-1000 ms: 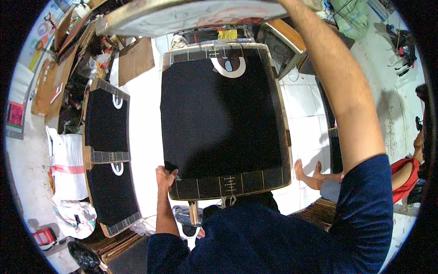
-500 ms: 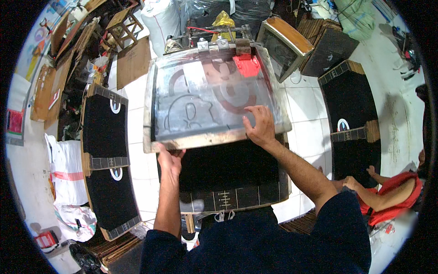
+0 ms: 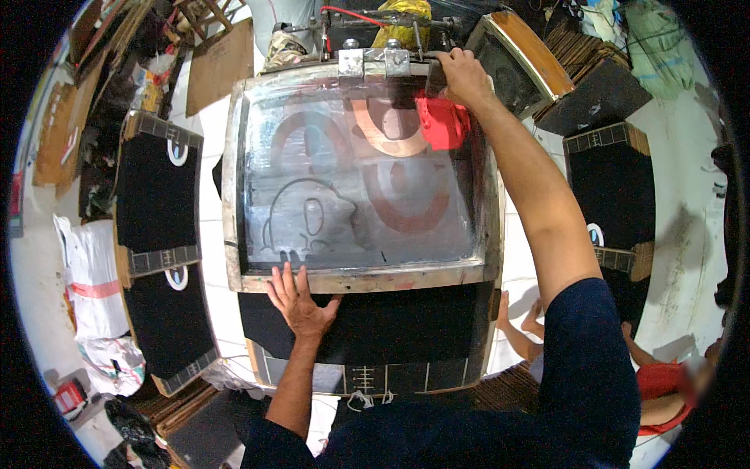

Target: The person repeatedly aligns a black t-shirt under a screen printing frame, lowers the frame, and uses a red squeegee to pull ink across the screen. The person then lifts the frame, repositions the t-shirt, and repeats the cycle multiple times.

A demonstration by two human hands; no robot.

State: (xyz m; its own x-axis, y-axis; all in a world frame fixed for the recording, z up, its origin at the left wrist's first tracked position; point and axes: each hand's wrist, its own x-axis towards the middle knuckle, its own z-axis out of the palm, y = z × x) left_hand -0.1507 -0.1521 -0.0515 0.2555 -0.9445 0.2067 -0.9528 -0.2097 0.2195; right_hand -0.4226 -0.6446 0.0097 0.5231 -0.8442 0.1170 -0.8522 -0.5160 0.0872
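Note:
A wood-rimmed printing screen lies over the board with black fabric. Its grey mesh shows faint outlined and ring shapes, and red ink sits at the upper right. My left hand spreads its fingers at the frame's front edge. At the back right corner my right hand grips a dark squeegee, just above the ink. Metal clamps hold the screen at the back.
Boards with black fabric and white eye prints stand left and right. Another screen, cardboard stacks and sacks fill the back. A co-worker in red is at the lower right, bare feet beside the central board.
The screen, raised earlier, has come down over the fabric. My right hand has moved up to the squeegee at the back; my left fingers are now spread at the front edge.

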